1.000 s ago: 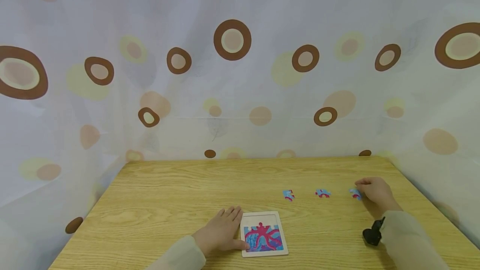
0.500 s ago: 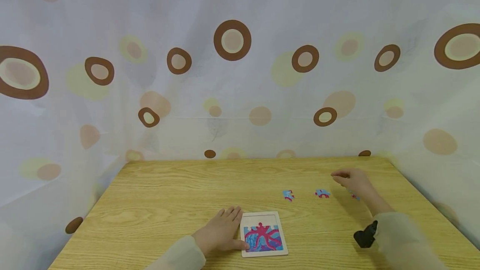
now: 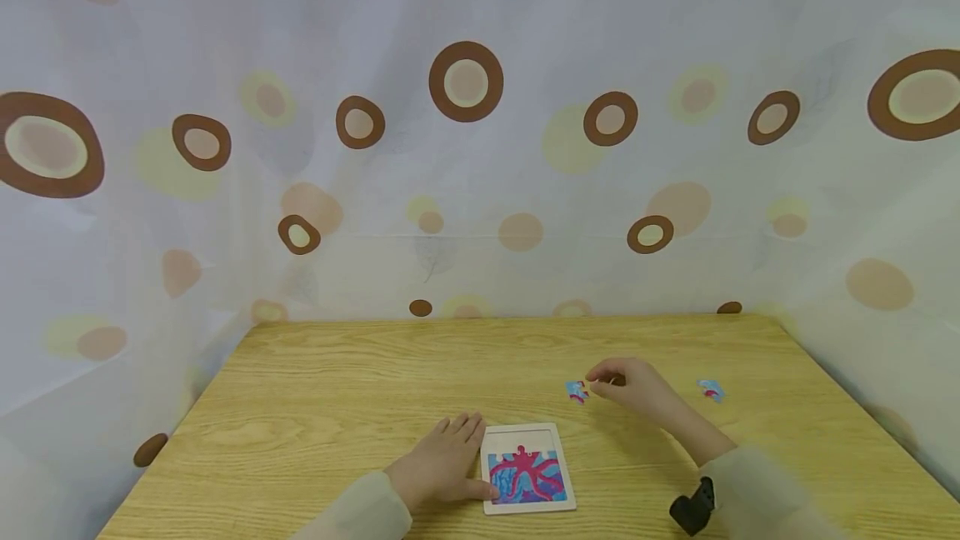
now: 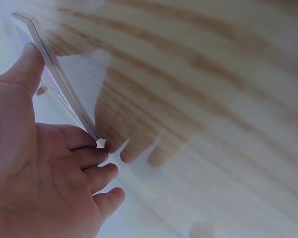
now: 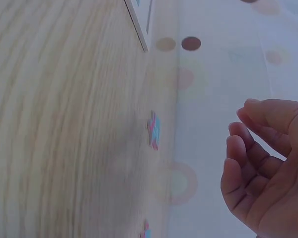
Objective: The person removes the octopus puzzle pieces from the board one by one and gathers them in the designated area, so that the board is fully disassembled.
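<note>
My left hand (image 3: 444, 458) lies flat on the table along the left side of a white-framed jigsaw puzzle (image 3: 572, 490). Its fingers are straight, and its thumb (image 4: 27, 69) rests over the lower left of the frame. A pink octopus on blue fills the lower part; the strip above is bare white. My right hand (image 3: 637, 386) hovers over the table with loosely bent fingers and nothing in them. Its fingertips are close to the left loose puzzle piece (image 3: 577, 391). Another loose piece (image 3: 710, 390) lies to the right; the middle one is hidden behind the hand.
The wooden table (image 3: 360, 373) reaches back to a white curtain (image 3: 480, 273) printed with brown and yellow circles, which also hangs at both sides. A black device (image 3: 693, 507) is strapped at the right wrist.
My right hand has moved left from beside the rightmost piece, past the middle one, toward the left piece. The left hand, the puzzle frame and the loose pieces in view have stayed put.
</note>
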### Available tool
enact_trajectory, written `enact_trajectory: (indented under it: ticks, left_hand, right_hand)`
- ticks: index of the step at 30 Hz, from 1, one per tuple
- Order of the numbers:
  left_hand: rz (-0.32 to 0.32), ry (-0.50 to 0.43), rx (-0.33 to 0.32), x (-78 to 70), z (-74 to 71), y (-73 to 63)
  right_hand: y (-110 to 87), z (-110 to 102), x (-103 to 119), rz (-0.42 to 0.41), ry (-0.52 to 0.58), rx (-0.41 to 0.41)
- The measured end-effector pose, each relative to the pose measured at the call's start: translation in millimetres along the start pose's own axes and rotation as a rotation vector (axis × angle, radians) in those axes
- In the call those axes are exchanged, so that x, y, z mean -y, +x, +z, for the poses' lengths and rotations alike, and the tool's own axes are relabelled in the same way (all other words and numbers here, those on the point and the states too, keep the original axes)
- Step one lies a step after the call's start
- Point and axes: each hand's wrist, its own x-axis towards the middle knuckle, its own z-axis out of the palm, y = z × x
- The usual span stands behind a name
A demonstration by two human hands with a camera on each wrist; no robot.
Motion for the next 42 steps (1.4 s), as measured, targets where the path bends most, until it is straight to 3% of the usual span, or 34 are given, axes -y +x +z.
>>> enact_trajectory:
  ticks: [12,21,29,42]
  left_hand:
    - [-0.019,0.016,-0.019,-1.3,1.4,-0.2]
    - [0.003,0.034,-0.032,-0.1,0.0,-0.1]
    - [0.009,0.029,-0.036,1.3,-0.6,-0.1]
    - [0.005,0.042,-0.04,1.2,5.7,3.3]
  right_hand:
    - [5.5,52.4,29.6,-0.148,0.032,0.19]
    - [6.1,84.2,42.8,-0.125,0.043,0.297]
    - [9.2,97.8,49.2,-0.137,0.023,0.335]
    - [9.2,103.3,48.7,-0.134,-0.008,0.359]
